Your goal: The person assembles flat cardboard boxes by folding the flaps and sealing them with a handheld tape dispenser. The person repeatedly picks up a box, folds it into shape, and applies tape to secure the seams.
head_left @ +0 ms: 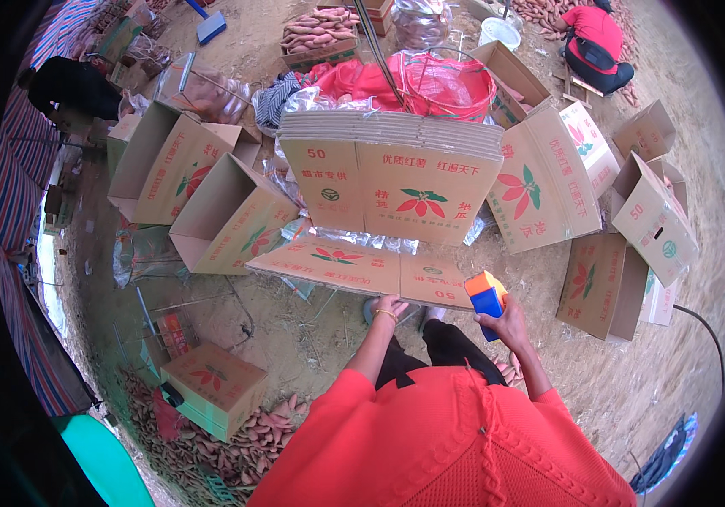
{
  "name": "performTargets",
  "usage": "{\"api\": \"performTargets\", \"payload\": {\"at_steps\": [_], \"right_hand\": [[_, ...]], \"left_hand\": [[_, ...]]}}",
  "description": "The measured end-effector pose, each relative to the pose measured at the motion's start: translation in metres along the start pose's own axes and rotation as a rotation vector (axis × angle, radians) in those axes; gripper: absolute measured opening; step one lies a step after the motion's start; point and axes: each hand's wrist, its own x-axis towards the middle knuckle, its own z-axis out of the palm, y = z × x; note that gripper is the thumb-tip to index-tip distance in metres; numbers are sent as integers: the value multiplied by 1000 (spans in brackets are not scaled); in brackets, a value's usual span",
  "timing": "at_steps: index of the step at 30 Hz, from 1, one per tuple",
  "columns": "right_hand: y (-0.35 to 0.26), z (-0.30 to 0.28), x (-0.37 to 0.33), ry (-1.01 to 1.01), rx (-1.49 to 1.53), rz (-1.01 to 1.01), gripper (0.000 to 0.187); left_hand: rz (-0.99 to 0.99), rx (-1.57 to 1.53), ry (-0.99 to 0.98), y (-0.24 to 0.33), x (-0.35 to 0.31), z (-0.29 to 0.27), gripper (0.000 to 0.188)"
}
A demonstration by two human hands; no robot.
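In front of my body lies a flattened cardboard carton (379, 269), printed with a red and green plant. My left hand (390, 307) grips its near edge, thumb side up, with a bracelet on the wrist. In my right hand (506, 321) is a blue and orange tape dispenser (486, 296), held at the carton's right near corner. Whether the dispenser touches the cardboard I cannot tell. Just beyond stands a leaning stack of flat cartons (396, 182), its printed front toward me.
Opened cartons stand at left (240, 224) and right (603, 283). Sweet potatoes (252, 439) lie heaped at lower left beside a green-sided carton (214, 389). A red mesh bag (447, 83) sits behind the stack. People crouch at far right (596, 42) and far left (75, 89).
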Motion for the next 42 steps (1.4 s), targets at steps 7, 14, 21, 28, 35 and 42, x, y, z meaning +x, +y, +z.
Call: {"api": "performTargets", "payload": {"at_steps": [7,14,21,28,35,42], "right_hand": [[13,-17,0,2,-77,-34,65],[39,-12,16,-17,56,-64,63],[26,-9,32,-133,-42,-159,65],[4,11,46,-241,-62,-302,67],[-22,49,55,-299,-43,-379,74],[-41,70,68,-335,-44,-499,73]], "left_hand": [[-28,-15,178,27,28,5,43],[-157,-30,154,2,54,-62,42],[-44,189,354,4,12,-122,37],[631,678,248,87,-58,-57,35],[565,893,-726,128,-110,63,40],[304,799,-834,149,-106,66,33]]}}
